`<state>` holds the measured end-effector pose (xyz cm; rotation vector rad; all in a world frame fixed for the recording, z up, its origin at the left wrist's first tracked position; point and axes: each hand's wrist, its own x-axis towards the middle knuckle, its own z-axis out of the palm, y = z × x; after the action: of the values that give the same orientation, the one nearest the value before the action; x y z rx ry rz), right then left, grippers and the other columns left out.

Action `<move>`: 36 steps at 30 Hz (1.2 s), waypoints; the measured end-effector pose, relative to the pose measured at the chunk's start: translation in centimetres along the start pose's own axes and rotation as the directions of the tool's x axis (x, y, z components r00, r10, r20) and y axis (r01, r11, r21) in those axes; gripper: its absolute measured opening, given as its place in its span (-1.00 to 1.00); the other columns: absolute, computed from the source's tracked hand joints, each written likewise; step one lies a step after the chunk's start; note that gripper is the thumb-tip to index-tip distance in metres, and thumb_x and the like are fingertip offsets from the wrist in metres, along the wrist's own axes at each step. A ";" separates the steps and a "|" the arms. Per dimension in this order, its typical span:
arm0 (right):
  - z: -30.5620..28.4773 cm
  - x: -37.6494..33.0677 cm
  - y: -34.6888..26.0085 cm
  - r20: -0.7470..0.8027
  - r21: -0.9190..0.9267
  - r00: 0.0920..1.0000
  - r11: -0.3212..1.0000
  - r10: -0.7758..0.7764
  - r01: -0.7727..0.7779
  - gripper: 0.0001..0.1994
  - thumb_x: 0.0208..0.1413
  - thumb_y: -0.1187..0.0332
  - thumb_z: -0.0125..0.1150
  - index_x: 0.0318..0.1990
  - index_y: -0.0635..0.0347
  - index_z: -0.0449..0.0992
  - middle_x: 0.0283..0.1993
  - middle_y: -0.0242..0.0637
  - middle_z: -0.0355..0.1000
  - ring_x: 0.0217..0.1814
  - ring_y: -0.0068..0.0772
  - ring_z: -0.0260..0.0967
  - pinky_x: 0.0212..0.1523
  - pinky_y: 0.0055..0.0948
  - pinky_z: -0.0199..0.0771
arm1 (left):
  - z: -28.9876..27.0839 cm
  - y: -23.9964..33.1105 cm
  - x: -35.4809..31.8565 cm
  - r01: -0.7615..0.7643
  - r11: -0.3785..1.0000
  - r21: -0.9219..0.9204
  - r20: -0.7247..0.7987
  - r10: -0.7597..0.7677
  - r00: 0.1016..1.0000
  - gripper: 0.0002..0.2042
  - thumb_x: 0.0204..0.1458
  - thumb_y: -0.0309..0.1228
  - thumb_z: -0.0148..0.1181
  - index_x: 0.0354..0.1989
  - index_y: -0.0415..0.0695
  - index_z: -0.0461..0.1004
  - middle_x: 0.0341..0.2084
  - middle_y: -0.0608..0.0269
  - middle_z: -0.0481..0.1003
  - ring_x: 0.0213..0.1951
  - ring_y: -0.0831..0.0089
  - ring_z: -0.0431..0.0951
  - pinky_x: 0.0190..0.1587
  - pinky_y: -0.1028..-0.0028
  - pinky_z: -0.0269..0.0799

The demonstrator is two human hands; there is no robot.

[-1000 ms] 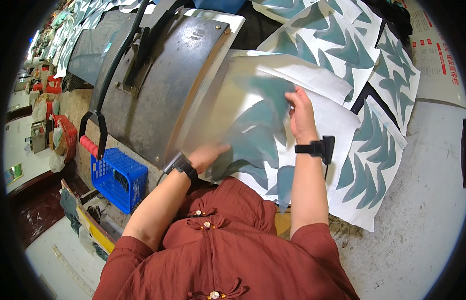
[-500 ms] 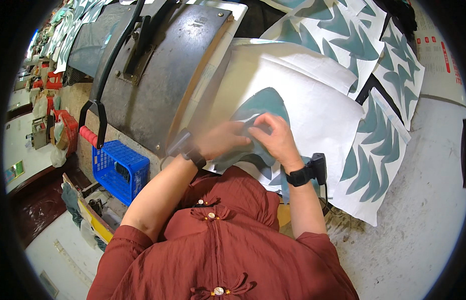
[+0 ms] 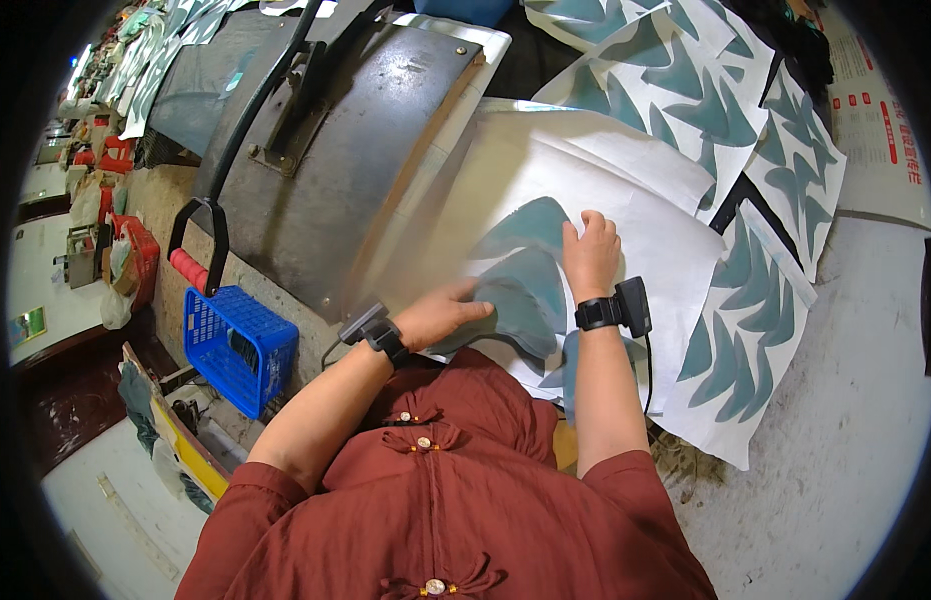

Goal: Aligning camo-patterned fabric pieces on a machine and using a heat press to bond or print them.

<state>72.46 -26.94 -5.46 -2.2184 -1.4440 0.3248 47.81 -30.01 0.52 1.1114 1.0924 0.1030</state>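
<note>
My left hand (image 3: pixel 440 315) pinches the near edge of a thin translucent film (image 3: pixel 425 220), which looks blurred and lies over the white sheet and toward the press. My right hand (image 3: pixel 590 250) rests flat, fingers together, on the top white sheet (image 3: pixel 665 240) printed with teal curved fin shapes (image 3: pixel 520 295). Both wrists carry black bands with small devices. The sheet lies on a stack of similar printed sheets directly in front of my red top.
A large dark metal heat press (image 3: pixel 335 150) with a black lever and red grip (image 3: pixel 190 265) stands to the left. A blue plastic crate (image 3: pixel 230 345) sits below it. More teal-printed sheets (image 3: pixel 745 130) fan out at the upper right over a grey surface (image 3: pixel 845 400).
A second ago both hands held the film lifted. They then came together over a teal shape, and now they have spread apart, the right hand flat on the sheet.
</note>
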 end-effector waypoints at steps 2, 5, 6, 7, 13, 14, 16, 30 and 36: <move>0.4 0.6 0.1 0.014 -0.062 0.999 0.998 0.033 -0.032 -0.78 0.11 0.19 0.27 -0.23 0.13 0.54 -0.07 -0.09 0.46 -0.04 0.05 0.40 0.02 -0.12 0.41 | -0.7 -0.1 0.0 0.108 0.977 -0.184 -0.099 -0.128 0.987 -0.64 0.25 -0.30 0.20 0.13 -0.23 0.45 -0.11 0.33 0.55 -0.14 0.55 0.52 0.00 0.47 0.44; 0.9 0.4 -0.3 0.170 -0.171 0.984 0.985 0.049 -0.020 -0.81 0.06 0.23 0.31 -0.27 0.12 0.55 -0.09 -0.12 0.46 -0.03 0.03 0.41 -0.01 -0.09 0.42 | -1.4 -0.5 0.5 0.169 0.938 -0.304 -0.113 -0.211 0.971 -0.65 0.25 -0.31 0.19 0.13 -0.22 0.46 -0.08 0.33 0.55 -0.12 0.53 0.53 0.01 0.46 0.45; 1.1 0.4 -0.4 0.160 -0.158 0.986 0.987 0.045 -0.020 -0.84 0.06 0.25 0.29 -0.30 0.11 0.55 -0.12 -0.12 0.46 -0.05 0.03 0.42 -0.04 -0.09 0.44 | -1.4 -0.9 0.6 0.143 0.939 -0.314 -0.115 -0.187 0.975 -0.65 0.25 -0.31 0.19 0.13 -0.22 0.46 -0.08 0.33 0.55 -0.12 0.53 0.53 0.01 0.46 0.45; 1.3 0.3 -0.4 0.149 -0.130 0.989 0.992 0.018 0.001 -0.87 0.05 0.27 0.28 -0.32 0.10 0.55 -0.16 -0.12 0.47 -0.07 0.03 0.43 -0.06 -0.09 0.45 | -1.2 -1.3 0.9 0.150 0.940 -0.307 -0.082 -0.183 0.980 -0.64 0.25 -0.30 0.18 0.14 -0.22 0.45 -0.08 0.31 0.56 -0.11 0.51 0.53 0.02 0.44 0.46; 0.5 0.5 0.8 0.415 0.305 0.908 0.934 0.047 -0.188 -0.76 0.18 0.23 0.17 -0.10 0.17 0.43 -0.24 -0.16 0.58 -0.18 -0.10 0.54 -0.15 -0.19 0.49 | -1.0 -2.8 2.5 -0.030 0.959 0.281 -0.033 0.041 0.999 -0.47 0.23 -0.09 0.15 0.19 -0.29 0.42 0.30 -0.08 0.28 0.33 0.13 0.24 0.38 0.31 0.12; 0.4 0.6 0.9 0.451 0.433 0.892 0.868 0.026 -0.244 -0.72 0.13 0.25 0.25 -0.07 0.19 0.47 -0.33 -0.27 0.53 -0.28 -0.33 0.50 -0.19 -0.36 0.47 | -0.8 -3.0 2.6 -0.064 0.959 0.277 -0.035 0.077 0.996 -0.45 0.23 -0.06 0.14 0.19 -0.29 0.42 0.35 -0.13 0.20 0.37 0.03 0.19 0.40 0.28 0.08; 0.0 0.6 1.3 0.506 0.559 0.858 0.792 -0.091 -0.246 -0.88 0.17 0.43 0.22 -0.18 0.26 0.52 -0.38 -0.53 0.37 -0.32 -0.70 0.24 -0.25 -0.65 0.30 | -0.7 -3.4 2.7 -0.094 0.961 0.259 -0.028 0.105 0.994 -0.50 0.23 -0.07 0.13 0.13 -0.27 0.47 0.34 -0.13 0.20 0.36 0.03 0.19 0.39 0.25 0.10; -3.4 -2.3 -0.1 0.222 0.181 0.880 0.904 -0.420 0.386 -0.81 0.16 0.35 0.18 -0.15 0.25 0.47 -0.23 -0.02 0.44 -0.15 0.11 0.40 -0.12 -0.04 0.41 | 0.4 -4.1 2.5 -0.198 0.830 0.521 0.006 0.228 0.974 -0.56 0.20 -0.10 0.15 -0.01 -0.28 0.52 0.26 -0.14 0.27 0.27 -0.03 0.28 0.32 0.23 0.21; -2.5 -1.5 3.2 0.245 0.433 0.960 0.901 -0.137 0.018 -0.69 0.23 0.34 0.13 0.07 0.30 0.41 0.07 0.03 0.44 0.15 0.04 0.40 0.15 -0.18 0.41 | -0.2 2.0 1.7 -0.123 0.953 0.278 0.034 0.118 0.992 -0.57 0.24 -0.11 0.13 0.02 -0.27 0.48 -0.11 -0.13 0.56 -0.05 0.02 0.54 0.02 0.26 0.42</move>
<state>75.48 -29.99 -4.99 -1.8042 -1.4245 0.8591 49.38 -27.89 0.96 1.4317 1.0449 0.0349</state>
